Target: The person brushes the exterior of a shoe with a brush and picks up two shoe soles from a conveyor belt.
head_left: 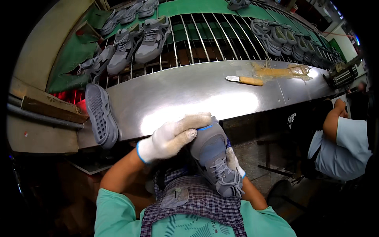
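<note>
Both my gloved hands are gripping a grey sneaker (216, 160) against my lap.

My left hand (173, 136) is curling over its toe, fingers pressing down; my right hand (233, 161) is clasping its side from beneath, below the steel bench (189, 93).

I count one shoe (215, 162) in my grip. One loose sole (101, 115) left of it. One knife (245, 80) beyond. Three shoes (134, 43) far up-left; others on the rack (205, 35) too crowded to count.

Left grip (173, 136) gloved, fingers curled, pressing forward; right grip (233, 162) gloved, clasped low.
</note>
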Demonstrator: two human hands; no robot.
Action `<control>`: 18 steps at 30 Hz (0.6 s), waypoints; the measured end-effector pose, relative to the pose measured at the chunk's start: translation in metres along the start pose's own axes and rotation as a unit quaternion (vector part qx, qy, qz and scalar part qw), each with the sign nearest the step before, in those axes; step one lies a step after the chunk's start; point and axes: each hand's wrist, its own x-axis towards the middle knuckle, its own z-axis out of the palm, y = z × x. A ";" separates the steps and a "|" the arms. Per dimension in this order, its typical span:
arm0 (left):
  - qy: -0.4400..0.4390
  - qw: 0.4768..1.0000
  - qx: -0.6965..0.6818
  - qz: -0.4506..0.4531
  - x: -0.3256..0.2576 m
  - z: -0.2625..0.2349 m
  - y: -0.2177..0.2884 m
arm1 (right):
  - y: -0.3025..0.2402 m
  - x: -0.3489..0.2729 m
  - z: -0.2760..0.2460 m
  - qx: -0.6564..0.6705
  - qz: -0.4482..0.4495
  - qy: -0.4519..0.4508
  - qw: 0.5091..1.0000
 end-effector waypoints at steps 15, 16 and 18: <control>0.166 0.966 -0.142 -0.138 -0.027 0.099 -0.049 | -0.037 0.003 0.009 0.051 -0.004 0.050 0.997; 0.165 0.964 -0.163 -0.131 -0.027 0.099 -0.047 | -0.038 0.004 0.009 0.052 -0.005 0.051 0.997; 0.154 0.958 -0.182 -0.159 -0.026 0.099 -0.042 | -0.040 0.004 0.012 0.054 -0.007 0.055 0.997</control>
